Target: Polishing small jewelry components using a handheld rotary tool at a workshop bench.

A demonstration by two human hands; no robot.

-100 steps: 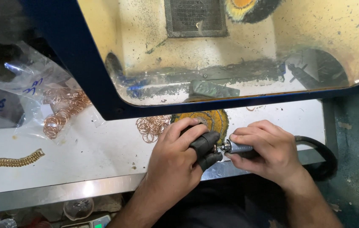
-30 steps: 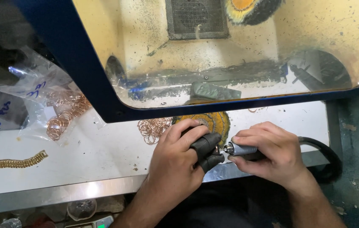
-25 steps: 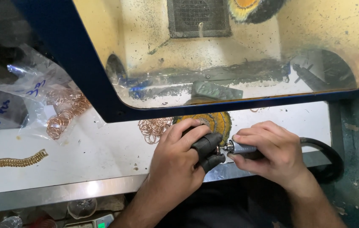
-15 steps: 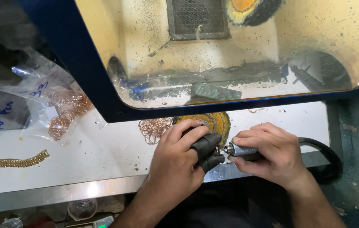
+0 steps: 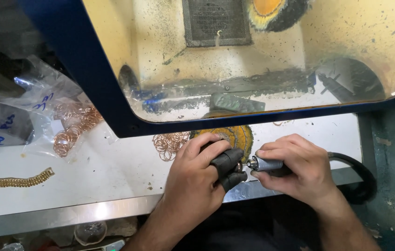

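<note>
Smooth metal handpiece [image 5: 266,163] in right hand [image 5: 299,169], black-capped fingers [image 5: 227,160], left hand [image 5: 197,179]

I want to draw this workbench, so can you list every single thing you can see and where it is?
Rotary handpiece: one, silver, in the right hand, tip at the left fingertips.
Hose: one, black, curving off right.
Loose rings: a pile, coppery, beside the left hand.
Buffing pad: one, yellow, behind the hands.
Bagged rings: a clear bag, coppery rings, left.
Chain bracelet: one, gold, far left.
Shield: one, blue-framed, above.
Bench: one, white.
Left hand: dark finger covers, pinching something small.
Right hand: bare.
</note>
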